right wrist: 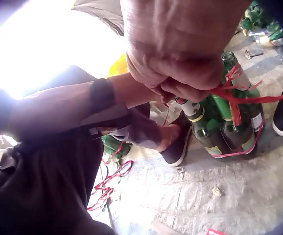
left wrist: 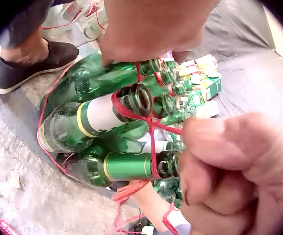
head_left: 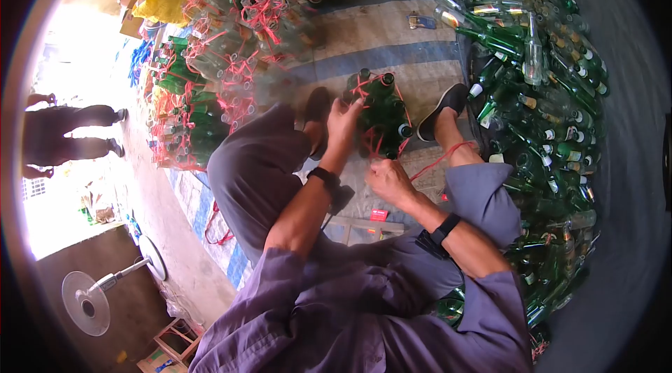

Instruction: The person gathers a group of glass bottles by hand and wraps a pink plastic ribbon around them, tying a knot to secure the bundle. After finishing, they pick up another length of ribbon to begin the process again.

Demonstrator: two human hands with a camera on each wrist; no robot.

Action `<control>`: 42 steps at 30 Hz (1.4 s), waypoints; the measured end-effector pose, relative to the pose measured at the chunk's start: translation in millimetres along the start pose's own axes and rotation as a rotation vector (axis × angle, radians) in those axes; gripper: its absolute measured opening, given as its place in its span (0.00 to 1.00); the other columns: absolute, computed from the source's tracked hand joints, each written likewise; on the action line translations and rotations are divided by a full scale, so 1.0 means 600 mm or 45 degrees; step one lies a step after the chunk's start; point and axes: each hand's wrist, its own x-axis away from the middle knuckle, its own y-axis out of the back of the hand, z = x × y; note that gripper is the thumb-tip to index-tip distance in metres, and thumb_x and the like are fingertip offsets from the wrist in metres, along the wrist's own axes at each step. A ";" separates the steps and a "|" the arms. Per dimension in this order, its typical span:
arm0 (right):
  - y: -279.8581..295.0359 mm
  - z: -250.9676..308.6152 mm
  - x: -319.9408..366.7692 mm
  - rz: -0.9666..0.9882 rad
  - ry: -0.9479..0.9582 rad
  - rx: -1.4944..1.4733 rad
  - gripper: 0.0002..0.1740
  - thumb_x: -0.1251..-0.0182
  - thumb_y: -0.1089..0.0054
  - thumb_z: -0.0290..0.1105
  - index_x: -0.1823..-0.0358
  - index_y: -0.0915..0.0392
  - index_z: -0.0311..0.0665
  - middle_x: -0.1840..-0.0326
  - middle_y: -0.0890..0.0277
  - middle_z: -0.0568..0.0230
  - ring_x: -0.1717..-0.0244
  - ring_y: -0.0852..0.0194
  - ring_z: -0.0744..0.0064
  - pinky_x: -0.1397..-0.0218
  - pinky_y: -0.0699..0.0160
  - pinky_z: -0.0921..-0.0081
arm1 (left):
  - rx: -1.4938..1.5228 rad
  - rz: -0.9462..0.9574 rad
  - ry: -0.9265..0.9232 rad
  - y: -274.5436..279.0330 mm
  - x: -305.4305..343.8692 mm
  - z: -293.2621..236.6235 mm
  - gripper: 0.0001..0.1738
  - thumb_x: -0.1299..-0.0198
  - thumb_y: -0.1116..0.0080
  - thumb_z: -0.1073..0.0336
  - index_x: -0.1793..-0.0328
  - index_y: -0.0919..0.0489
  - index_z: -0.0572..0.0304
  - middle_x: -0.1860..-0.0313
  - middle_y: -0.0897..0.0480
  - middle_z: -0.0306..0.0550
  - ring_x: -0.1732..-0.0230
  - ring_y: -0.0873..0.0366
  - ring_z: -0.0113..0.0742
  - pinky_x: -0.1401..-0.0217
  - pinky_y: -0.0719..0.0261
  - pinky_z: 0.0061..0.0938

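A bundle of green glass bottles (head_left: 381, 110) stands upright on the floor between the person's feet. Red twine (left wrist: 152, 129) crosses over the bottle necks, and another strand circles the bundle lower down. At the bundle's left side, the left hand (head_left: 341, 124) has its curled fingers at the necks, where twine runs up under them; its fingertips are partly hidden. The right hand (head_left: 392, 180), nearer the body, pinches a strand of the red twine (right wrist: 237, 98) pulled from the necks. A loose length trails right, across the lower leg.
Loose bottles (head_left: 539, 114) are heaped along the right. Tied bundles (head_left: 192, 121) stand at the left and back. Shoes (head_left: 442, 112) flank the bundle on a striped sheet (head_left: 392, 58). A fan (head_left: 87, 303) stands lower left; another person (head_left: 70, 135) is at the far left.
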 end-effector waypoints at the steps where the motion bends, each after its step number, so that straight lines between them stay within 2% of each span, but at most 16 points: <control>1: 0.001 0.011 -0.006 -0.060 0.035 -0.046 0.15 0.41 0.48 0.31 0.79 0.23 0.26 0.76 0.26 0.35 0.69 0.22 0.37 0.63 0.24 0.50 | 0.072 0.108 0.048 0.005 -0.020 -0.005 0.26 0.41 0.34 0.53 0.46 0.24 0.67 0.60 0.23 0.38 0.59 0.28 0.26 0.53 0.31 0.21; 2: 0.000 0.018 -0.012 -0.119 0.069 -0.094 0.15 0.41 0.47 0.31 0.79 0.22 0.26 0.76 0.26 0.35 0.70 0.22 0.36 0.64 0.25 0.49 | 0.104 0.160 -0.007 0.008 -0.040 -0.006 0.30 0.40 0.35 0.55 0.40 0.25 0.70 0.55 0.21 0.41 0.55 0.25 0.28 0.49 0.29 0.23; 5: -0.006 0.024 -0.028 -0.188 0.079 -0.146 0.14 0.41 0.47 0.30 0.78 0.22 0.25 0.77 0.26 0.35 0.70 0.22 0.36 0.64 0.24 0.50 | 0.417 0.244 0.145 0.008 -0.055 -0.043 0.32 0.39 0.37 0.59 0.34 0.28 0.72 0.47 0.19 0.46 0.46 0.22 0.33 0.41 0.28 0.27; 12: -0.021 0.015 -0.023 -0.187 0.035 -0.117 0.15 0.41 0.48 0.32 0.79 0.23 0.25 0.77 0.26 0.35 0.69 0.22 0.36 0.63 0.23 0.50 | 0.291 0.202 0.018 0.040 -0.051 0.001 0.28 0.39 0.37 0.59 0.37 0.25 0.69 0.49 0.18 0.45 0.50 0.22 0.32 0.44 0.27 0.27; 14: -0.016 0.009 -0.014 -0.152 -0.012 -0.116 0.16 0.42 0.48 0.33 0.80 0.24 0.26 0.77 0.26 0.35 0.68 0.22 0.35 0.63 0.23 0.49 | 0.052 0.093 0.032 0.046 -0.023 -0.001 0.24 0.38 0.37 0.60 0.39 0.24 0.67 0.51 0.17 0.44 0.53 0.21 0.31 0.46 0.25 0.27; 18: -0.032 -0.031 -0.004 -0.171 -0.037 -0.109 0.16 0.43 0.48 0.34 0.80 0.25 0.26 0.76 0.25 0.35 0.68 0.22 0.35 0.62 0.23 0.48 | -0.040 0.041 -0.264 0.058 0.009 0.036 0.21 0.38 0.38 0.63 0.42 0.23 0.68 0.53 0.17 0.44 0.52 0.20 0.32 0.46 0.23 0.30; 19: -0.032 -0.035 -0.001 -0.183 -0.026 -0.055 0.16 0.43 0.48 0.34 0.80 0.24 0.26 0.75 0.25 0.35 0.67 0.22 0.35 0.61 0.23 0.48 | -0.098 0.029 -0.244 0.058 0.017 0.039 0.25 0.44 0.36 0.67 0.40 0.24 0.68 0.48 0.17 0.56 0.48 0.18 0.43 0.45 0.22 0.34; 20: -0.033 -0.039 0.001 -0.195 -0.014 -0.001 0.16 0.43 0.49 0.33 0.79 0.23 0.25 0.74 0.25 0.35 0.67 0.22 0.35 0.60 0.22 0.48 | -0.097 0.027 -0.251 0.063 0.027 0.042 0.25 0.44 0.36 0.67 0.40 0.24 0.68 0.48 0.17 0.56 0.48 0.18 0.43 0.45 0.22 0.34; 22: -0.035 -0.045 0.004 -0.194 -0.040 -0.001 0.15 0.43 0.49 0.33 0.78 0.24 0.25 0.74 0.26 0.34 0.67 0.22 0.35 0.63 0.24 0.49 | -0.956 0.046 -0.648 0.059 0.089 -0.035 0.28 0.50 0.36 0.68 0.40 0.24 0.66 0.47 0.18 0.60 0.43 0.21 0.55 0.41 0.23 0.41; 23: -0.035 -0.046 0.003 -0.191 -0.073 -0.001 0.14 0.43 0.48 0.32 0.77 0.25 0.25 0.75 0.27 0.34 0.68 0.23 0.35 0.65 0.26 0.51 | -1.009 0.111 -0.779 0.057 0.109 -0.059 0.29 0.54 0.37 0.68 0.41 0.24 0.65 0.43 0.20 0.62 0.40 0.26 0.63 0.38 0.26 0.46; 24: -0.035 -0.044 0.003 -0.194 -0.070 0.001 0.14 0.43 0.48 0.32 0.77 0.25 0.25 0.75 0.27 0.34 0.68 0.23 0.35 0.65 0.26 0.51 | -1.008 0.110 -0.784 0.055 0.112 -0.057 0.29 0.54 0.37 0.68 0.41 0.24 0.65 0.43 0.20 0.62 0.40 0.26 0.63 0.38 0.26 0.46; 27: -0.041 -0.043 0.003 -0.248 -0.017 0.032 0.14 0.43 0.48 0.32 0.78 0.24 0.25 0.74 0.27 0.33 0.66 0.23 0.34 0.63 0.26 0.50 | -1.207 0.285 -1.045 0.056 0.118 -0.057 0.39 0.55 0.34 0.66 0.32 0.30 0.60 0.29 0.30 0.57 0.30 0.32 0.59 0.31 0.31 0.45; 31: -0.042 -0.041 0.008 -0.325 -0.002 0.012 0.13 0.44 0.49 0.30 0.78 0.25 0.25 0.74 0.27 0.34 0.66 0.24 0.34 0.63 0.26 0.49 | -1.416 0.440 -1.169 0.049 0.128 -0.078 0.41 0.56 0.34 0.66 0.29 0.31 0.58 0.28 0.31 0.55 0.30 0.33 0.57 0.33 0.30 0.46; 36: -0.039 -0.065 0.015 -0.360 0.001 -0.055 0.15 0.46 0.48 0.33 0.79 0.22 0.26 0.75 0.25 0.33 0.68 0.21 0.35 0.61 0.22 0.49 | -1.672 0.424 -1.147 0.034 0.115 -0.085 0.41 0.51 0.35 0.63 0.27 0.32 0.53 0.27 0.30 0.45 0.40 0.26 0.49 0.44 0.26 0.42; 39: -0.057 -0.101 0.011 -0.416 0.004 0.038 0.15 0.46 0.47 0.34 0.79 0.22 0.26 0.75 0.25 0.34 0.68 0.21 0.35 0.61 0.22 0.49 | -1.631 0.486 -1.128 0.019 0.106 -0.073 0.33 0.47 0.44 0.67 0.30 0.29 0.51 0.29 0.27 0.43 0.46 0.24 0.46 0.47 0.25 0.41; 42: -0.061 -0.101 0.012 -0.418 -0.038 -0.018 0.13 0.43 0.47 0.32 0.77 0.23 0.27 0.75 0.26 0.36 0.68 0.22 0.37 0.64 0.26 0.50 | -1.661 0.467 -1.143 0.014 0.102 -0.063 0.33 0.47 0.43 0.67 0.29 0.29 0.49 0.29 0.28 0.43 0.48 0.22 0.46 0.50 0.23 0.42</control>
